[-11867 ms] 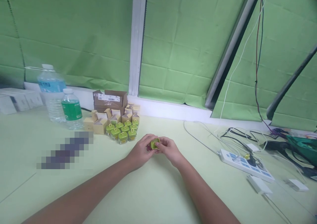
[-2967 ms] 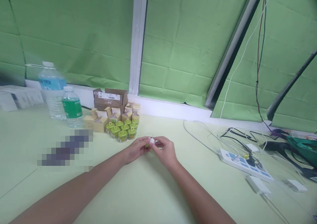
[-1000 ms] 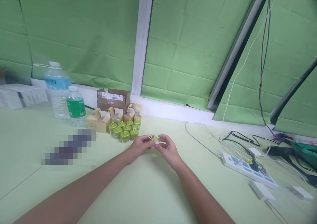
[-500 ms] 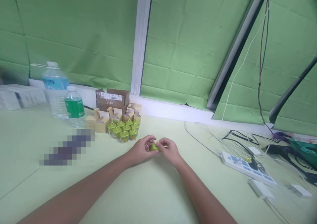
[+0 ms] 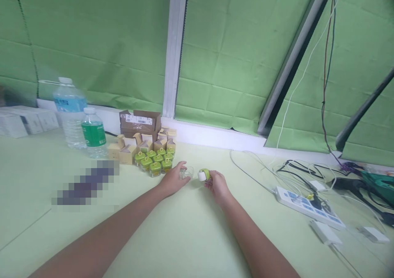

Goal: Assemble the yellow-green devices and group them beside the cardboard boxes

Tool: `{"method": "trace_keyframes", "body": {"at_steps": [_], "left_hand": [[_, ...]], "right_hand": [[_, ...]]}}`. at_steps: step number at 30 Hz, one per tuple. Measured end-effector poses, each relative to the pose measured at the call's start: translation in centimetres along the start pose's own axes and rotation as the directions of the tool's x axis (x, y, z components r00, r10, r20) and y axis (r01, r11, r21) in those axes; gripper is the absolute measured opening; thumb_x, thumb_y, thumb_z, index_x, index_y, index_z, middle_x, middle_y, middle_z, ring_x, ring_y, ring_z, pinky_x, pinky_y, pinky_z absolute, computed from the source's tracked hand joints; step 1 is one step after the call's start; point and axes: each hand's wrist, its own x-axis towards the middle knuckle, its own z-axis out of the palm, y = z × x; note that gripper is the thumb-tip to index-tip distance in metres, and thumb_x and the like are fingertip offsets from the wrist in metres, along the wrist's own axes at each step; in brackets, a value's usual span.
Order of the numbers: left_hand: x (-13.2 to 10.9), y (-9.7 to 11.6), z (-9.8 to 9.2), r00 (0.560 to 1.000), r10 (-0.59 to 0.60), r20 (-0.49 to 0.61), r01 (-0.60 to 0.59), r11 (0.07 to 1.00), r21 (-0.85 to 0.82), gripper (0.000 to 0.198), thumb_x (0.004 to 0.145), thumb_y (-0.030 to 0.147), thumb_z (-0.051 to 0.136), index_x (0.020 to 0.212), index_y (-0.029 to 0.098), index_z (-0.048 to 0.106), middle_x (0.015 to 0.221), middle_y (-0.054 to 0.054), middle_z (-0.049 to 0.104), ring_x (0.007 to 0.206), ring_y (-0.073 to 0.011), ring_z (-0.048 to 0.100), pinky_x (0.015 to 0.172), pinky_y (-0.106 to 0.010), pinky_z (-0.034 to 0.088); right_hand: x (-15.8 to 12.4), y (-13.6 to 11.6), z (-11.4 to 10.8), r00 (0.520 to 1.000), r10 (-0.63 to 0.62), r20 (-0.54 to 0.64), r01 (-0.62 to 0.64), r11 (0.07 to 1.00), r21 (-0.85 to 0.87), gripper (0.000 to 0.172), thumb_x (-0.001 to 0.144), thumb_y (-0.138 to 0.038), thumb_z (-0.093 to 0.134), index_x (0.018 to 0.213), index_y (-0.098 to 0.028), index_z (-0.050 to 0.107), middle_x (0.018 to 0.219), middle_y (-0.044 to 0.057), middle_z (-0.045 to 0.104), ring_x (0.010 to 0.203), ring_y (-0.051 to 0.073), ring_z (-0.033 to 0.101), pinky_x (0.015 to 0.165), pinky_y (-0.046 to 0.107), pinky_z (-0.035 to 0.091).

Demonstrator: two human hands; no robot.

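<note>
Holding the little clear jar (image 5: 186, 172) steady, the left hand (image 5: 172, 180) pinches it mid-frame on the table (image 5: 184, 237); right hand (image 5: 217, 184) fingers pinch its green lid (image 5: 203, 174) apart, opening it.

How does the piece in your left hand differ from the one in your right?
The clear jar in the left hand is see-through and nearly colourless; the green lid in the right hand is opaque green with a white inside. The clear jar sits low by the table; the green lid is turned on its side, white face toward the left hand. The two are apart. Both are small and pinched at the fingertips.
</note>
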Motion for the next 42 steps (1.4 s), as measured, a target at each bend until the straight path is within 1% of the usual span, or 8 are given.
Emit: {"method": "trace_keyframes", "body": {"at_steps": [4,9,15,19,25,30,37,42], "left_hand": [[-0.5,0.5,-0.1,0.999,0.038,0.027,-0.036,0.997,-0.074,0.056,0.073,0.041,0.071,0.123,0.022,0.055,0.109,-0.005,0.068,0.066,-0.0142,0.059,0.065,-0.028,0.048],[-1.4,1.3,0.2,0.994,0.088,0.069,-0.068,0.967,-0.246,0.038,0.072,0.036,0.073,0.106,0.021,0.063,0.103,-0.005,0.068,0.086,-0.0188,0.063,0.078,-0.030,0.052],[-1.8,1.6,1.0,0.982,0.057,0.181,0.032,0.890,-0.455,0.041,0.072,0.031,0.073,0.110,0.017,0.062,0.101,-0.007,0.066,0.086,-0.0195,0.065,0.076,-0.032,0.055],[-1.9,1.5,1.1,0.980,0.071,0.187,0.016,0.904,-0.427,0.043,0.073,0.031,0.073,0.111,0.016,0.063,0.099,-0.007,0.067,0.085,-0.0193,0.064,0.077,-0.033,0.055],[-2.2,2.3,0.8,0.977,0.165,0.138,-0.106,0.927,-0.361,0.032,0.076,0.027,0.069,0.106,0.016,0.066,0.095,-0.006,0.066,0.082,-0.0181,0.062,0.077,-0.032,0.054],[-2.2,2.6,0.7,0.977,0.189,0.101,-0.145,0.931,-0.335,0.029,0.075,0.023,0.068,0.103,0.016,0.067,0.098,-0.006,0.064,0.084,-0.0184,0.062,0.078,-0.031,0.054],[-2.5,2.9,0.2,0.972,0.212,0.103,-0.168,0.931,-0.325,0.026,0.076,0.021,0.065,0.102,0.017,0.069,0.101,-0.007,0.064,0.089,-0.0190,0.063,0.083,-0.032,0.054],[-2.6,3.3,-0.1,0.972,0.217,0.088,-0.190,0.950,-0.249,0.037,0.077,0.023,0.067,0.113,0.019,0.064,0.109,-0.008,0.064,0.097,-0.0215,0.062,0.085,-0.034,0.053]], "right_hand": [[0.0,0.2,0.0,0.998,0.015,0.053,-0.020,0.997,0.077,0.011,0.071,-0.021,0.061,0.079,-0.014,0.067,0.071,0.004,0.066,0.058,0.013,0.059,0.049,0.020,0.051],[0.1,0.2,-0.1,0.997,0.044,0.069,-0.052,0.990,0.129,0.012,0.071,-0.019,0.061,0.081,-0.014,0.067,0.070,0.007,0.068,0.063,0.017,0.064,0.053,0.023,0.055],[-0.1,-0.1,0.0,0.999,-0.034,0.034,0.032,0.997,0.068,0.007,0.072,-0.023,0.062,0.075,-0.016,0.062,0.071,0.004,0.066,0.062,0.016,0.062,0.053,0.024,0.053],[-0.7,-0.1,0.2,0.964,-0.263,0.031,0.265,0.953,-0.148,0.020,0.077,-0.038,0.061,0.071,-0.020,0.055,0.071,0.001,0.062,0.065,0.017,0.059,0.057,0.028,0.052],[-2.0,0.1,0.4,0.823,-0.514,0.239,0.561,0.672,-0.484,0.025,0.089,-0.044,0.051,0.080,-0.022,0.057,0.077,0.002,0.065,0.068,0.017,0.057,0.064,0.028,0.046],[-2.4,-0.1,0.5,0.775,-0.522,0.356,0.623,0.536,-0.570,0.025,0.092,-0.042,0.047,0.083,-0.022,0.059,0.079,0.003,0.067,0.070,0.018,0.059,0.066,0.028,0.045],[-2.2,0.5,0.7,0.808,-0.407,0.426,0.587,0.624,-0.516,0.023,0.092,-0.043,0.046,0.089,-0.023,0.055,0.088,0.003,0.066,0.073,0.017,0.062,0.058,0.025,0.043],[-1.9,0.9,0.7,0.794,-0.435,0.424,0.607,0.583,-0.540,0.024,0.093,-0.042,0.045,0.087,-0.022,0.056,0.082,0.003,0.065,0.071,0.018,0.062,0.061,0.026,0.044]]}}
